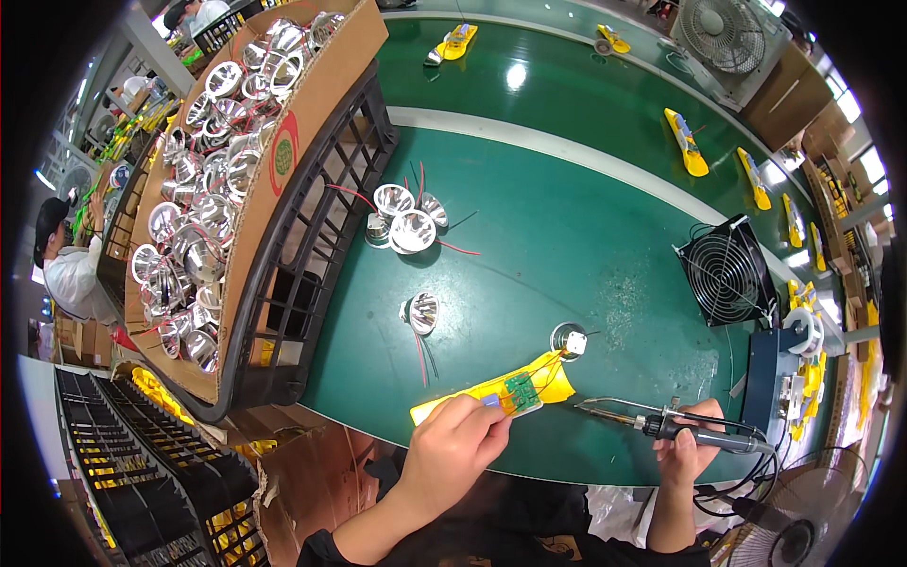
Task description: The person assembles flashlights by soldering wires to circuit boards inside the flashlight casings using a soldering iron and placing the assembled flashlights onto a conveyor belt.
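Note:
My left hand pinches a yellow plastic housing near the front edge of the green table. In the housing sits a small green circuit board, with a blue part beside it. Thin wires run from the board to a round reflector lamp, which lies face down just beyond the housing. My right hand is closed around the handle of a soldering iron. The iron points left, its tip close to the housing's right end; whether it touches cannot be made out.
Loose reflectors with wires lie on the table, one apart. A carton of reflectors in a black crate stands left. At right are a black fan and blue box. Yellow housings lie on the green belt.

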Tool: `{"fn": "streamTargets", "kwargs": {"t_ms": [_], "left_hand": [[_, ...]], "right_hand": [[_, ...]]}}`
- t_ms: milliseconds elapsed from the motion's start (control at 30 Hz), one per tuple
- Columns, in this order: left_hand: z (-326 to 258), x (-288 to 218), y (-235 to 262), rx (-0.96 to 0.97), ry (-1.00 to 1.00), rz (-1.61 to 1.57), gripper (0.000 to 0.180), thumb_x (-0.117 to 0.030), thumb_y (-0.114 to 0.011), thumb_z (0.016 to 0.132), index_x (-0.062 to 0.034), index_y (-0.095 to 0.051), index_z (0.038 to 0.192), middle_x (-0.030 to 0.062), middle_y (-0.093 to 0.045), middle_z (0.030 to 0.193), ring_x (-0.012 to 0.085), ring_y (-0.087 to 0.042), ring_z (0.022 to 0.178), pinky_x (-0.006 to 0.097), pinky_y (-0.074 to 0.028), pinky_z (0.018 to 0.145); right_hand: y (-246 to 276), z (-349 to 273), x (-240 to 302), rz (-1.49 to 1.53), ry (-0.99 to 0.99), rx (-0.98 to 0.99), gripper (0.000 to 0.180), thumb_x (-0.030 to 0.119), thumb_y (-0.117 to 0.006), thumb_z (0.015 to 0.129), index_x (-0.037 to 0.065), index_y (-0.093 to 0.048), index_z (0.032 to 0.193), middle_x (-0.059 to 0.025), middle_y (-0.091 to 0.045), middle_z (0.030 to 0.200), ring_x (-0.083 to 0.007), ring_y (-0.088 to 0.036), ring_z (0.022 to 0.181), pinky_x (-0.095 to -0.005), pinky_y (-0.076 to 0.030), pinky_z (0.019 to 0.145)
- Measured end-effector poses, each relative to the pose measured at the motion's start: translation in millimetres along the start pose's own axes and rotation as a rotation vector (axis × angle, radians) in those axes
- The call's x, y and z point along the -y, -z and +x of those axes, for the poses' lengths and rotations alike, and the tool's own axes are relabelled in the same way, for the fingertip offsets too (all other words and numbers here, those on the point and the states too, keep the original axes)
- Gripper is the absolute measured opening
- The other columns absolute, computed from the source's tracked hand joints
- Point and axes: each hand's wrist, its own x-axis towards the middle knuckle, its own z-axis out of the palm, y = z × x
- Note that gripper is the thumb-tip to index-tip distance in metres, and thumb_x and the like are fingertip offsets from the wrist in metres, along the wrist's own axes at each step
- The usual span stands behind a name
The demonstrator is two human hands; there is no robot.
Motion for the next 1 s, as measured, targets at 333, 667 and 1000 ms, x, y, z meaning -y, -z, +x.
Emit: {"fn": "streamTargets", "kwargs": {"t_ms": [333, 667, 1000], "left_hand": [[6.1, -2.5, 26.2, 0.027, -0.156, 0.403, 0.033, -0.014, -0.071, 0.060, -0.0067, -0.061, 0.090, 0.0061, -0.057, 0.081, 0.0212, -0.055, 0.073, 0.031, -0.045, 0.062], [139.6, 14.4, -41.2, 0.140, 0.002, 0.399, 0.037, -0.024, -0.067, 0.068, -0.0026, -0.052, 0.095, 0.0135, -0.052, 0.088, 0.0301, -0.054, 0.080, 0.038, -0.045, 0.069], [414.7, 66.9, -162.3, -0.167, 0.165, 0.511, 0.035, -0.023, -0.068, 0.070, 0.0001, -0.052, 0.090, 0.0131, -0.051, 0.092, 0.0291, -0.052, 0.087, 0.038, -0.047, 0.071]], "right_hand": [[29.7, -21.2, -9.1, 0.044, 0.044, -0.084, 0.030, 0.020, -0.061, 0.076, -0.002, -0.043, 0.083, -0.0079, -0.049, 0.062, -0.0091, -0.049, 0.041, -0.0167, -0.036, 0.033], [52.2, -54.2, -45.9, 0.154, -0.010, -0.277, 0.025, 0.011, -0.056, 0.077, -0.002, -0.039, 0.090, -0.0102, -0.044, 0.083, -0.0094, -0.044, 0.040, -0.0194, -0.041, 0.035], [45.4, -44.1, -25.8, 0.152, -0.253, -0.427, 0.022, 0.017, -0.058, 0.080, -0.001, -0.048, 0.088, -0.0074, -0.054, 0.066, -0.0106, -0.048, 0.050, -0.0228, -0.040, 0.045]]}}
